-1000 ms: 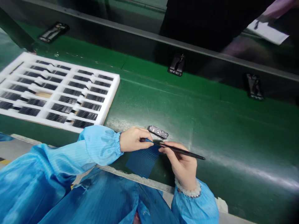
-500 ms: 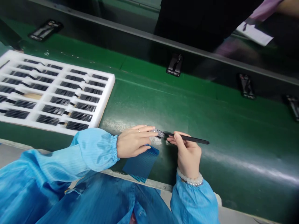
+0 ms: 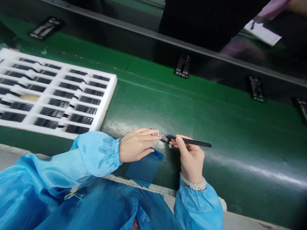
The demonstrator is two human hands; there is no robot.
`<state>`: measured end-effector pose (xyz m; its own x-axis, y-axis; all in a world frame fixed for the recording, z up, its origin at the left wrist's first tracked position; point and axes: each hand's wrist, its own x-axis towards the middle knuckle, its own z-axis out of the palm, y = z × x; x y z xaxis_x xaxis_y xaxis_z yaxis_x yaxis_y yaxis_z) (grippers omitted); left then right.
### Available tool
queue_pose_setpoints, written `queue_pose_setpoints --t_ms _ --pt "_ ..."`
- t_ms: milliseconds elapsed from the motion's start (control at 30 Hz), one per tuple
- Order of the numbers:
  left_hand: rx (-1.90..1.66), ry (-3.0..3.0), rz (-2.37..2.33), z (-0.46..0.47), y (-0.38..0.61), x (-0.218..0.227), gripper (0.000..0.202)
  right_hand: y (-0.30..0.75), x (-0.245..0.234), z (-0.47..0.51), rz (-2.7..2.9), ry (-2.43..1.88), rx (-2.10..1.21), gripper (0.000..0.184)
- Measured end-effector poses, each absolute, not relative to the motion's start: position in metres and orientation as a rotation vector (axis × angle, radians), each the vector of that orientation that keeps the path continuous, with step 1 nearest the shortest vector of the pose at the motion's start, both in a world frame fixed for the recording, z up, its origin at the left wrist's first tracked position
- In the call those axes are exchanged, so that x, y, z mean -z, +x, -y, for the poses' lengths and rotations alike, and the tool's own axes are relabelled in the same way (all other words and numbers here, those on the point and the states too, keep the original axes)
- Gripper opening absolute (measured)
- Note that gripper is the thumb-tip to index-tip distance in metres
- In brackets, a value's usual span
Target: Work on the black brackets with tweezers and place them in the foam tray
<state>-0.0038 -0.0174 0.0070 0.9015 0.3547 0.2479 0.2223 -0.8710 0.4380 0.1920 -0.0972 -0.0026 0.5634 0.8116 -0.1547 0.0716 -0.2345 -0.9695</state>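
Observation:
My left hand (image 3: 136, 145) lies low over the bench with its fingers stretched out. Its fingertips rest on a small circuit board (image 3: 163, 136), covering the board's left part. The thumb is apart from the fingers, by the top edge of a blue dotted sheet (image 3: 145, 167). In my right hand (image 3: 192, 156) is a pair of black tweezers (image 3: 196, 142), pinched between thumb and fingers. The tweezers point left, with their tip at the right end of the board. Whether the tip grips anything is too small to tell.
A white foam tray (image 3: 105, 105) with rows of dark flat parts stands at the left on the green bench (image 3: 216, 127). Several black device units, one a phone-like assembly (image 3: 182, 66), lie along the far strip. Across the bench is a person's purple sleeve (image 3: 273, 9) near white paper (image 3: 262, 33).
My right hand and the tweezers have shifted slightly left. My left hand stays on the board. The tray and far units appear slightly displaced as the view turns.

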Motion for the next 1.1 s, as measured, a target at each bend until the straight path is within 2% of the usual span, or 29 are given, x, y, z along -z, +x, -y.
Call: queue_pose_setpoints --t_ms 500,833,1100 --pt "-0.447 2.669 -0.427 0.017 -0.004 -0.007 0.025 0.189 0.003 0.098 0.806 -1.697 -0.769 0.026" --pt "-0.457 2.662 -0.428 0.017 -0.004 -0.007 0.024 0.181 0.006 0.11 1.254 -1.722 -0.25 0.013" --pt "-0.456 2.629 -0.456 0.013 -0.006 -0.006 0.021 0.183 0.005 0.11 1.201 -1.692 -0.298 0.015"
